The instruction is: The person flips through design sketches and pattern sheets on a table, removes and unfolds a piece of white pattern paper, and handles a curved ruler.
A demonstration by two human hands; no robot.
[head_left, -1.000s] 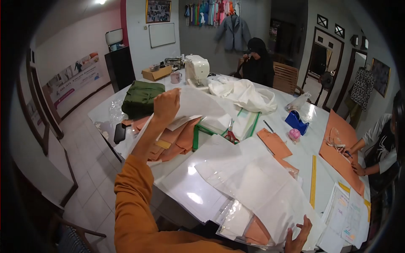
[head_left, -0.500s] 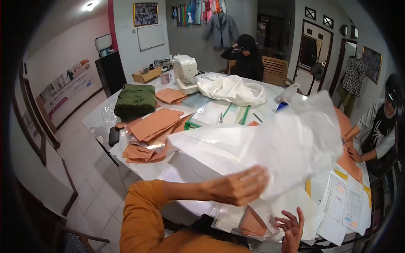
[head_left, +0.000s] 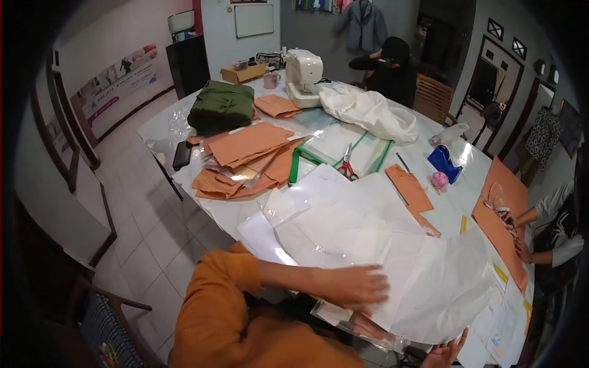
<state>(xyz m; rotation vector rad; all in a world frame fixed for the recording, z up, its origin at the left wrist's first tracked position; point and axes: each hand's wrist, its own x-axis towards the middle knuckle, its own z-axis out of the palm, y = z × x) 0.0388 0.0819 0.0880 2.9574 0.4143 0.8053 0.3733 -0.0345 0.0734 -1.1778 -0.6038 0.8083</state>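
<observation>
And there's the big sheet (head_left: 435,276), thin, papery, half see-through with a faint sheen; smooth, glossy table (head_left: 457,211)! Matt orange cloth (head_left: 248,142) here, matt green cloth (head_left: 222,109) there, scissors (head_left: 346,169) flashing metal blades and plastic handles, a shiny plastic tape dispenser (head_left: 442,162), a wooden chair (head_left: 433,98).

Creased white sheet (head_left: 445,283), spread out

Tailoring workshop — sewing machine (head_left: 304,75), scissors (head_left: 348,167), folded cloth (head_left: 222,105) (green)

The sheet (head_left: 423,279) is white, the cloth (head_left: 251,144) orange, the scissors' handles (head_left: 346,167) red.
</observation>
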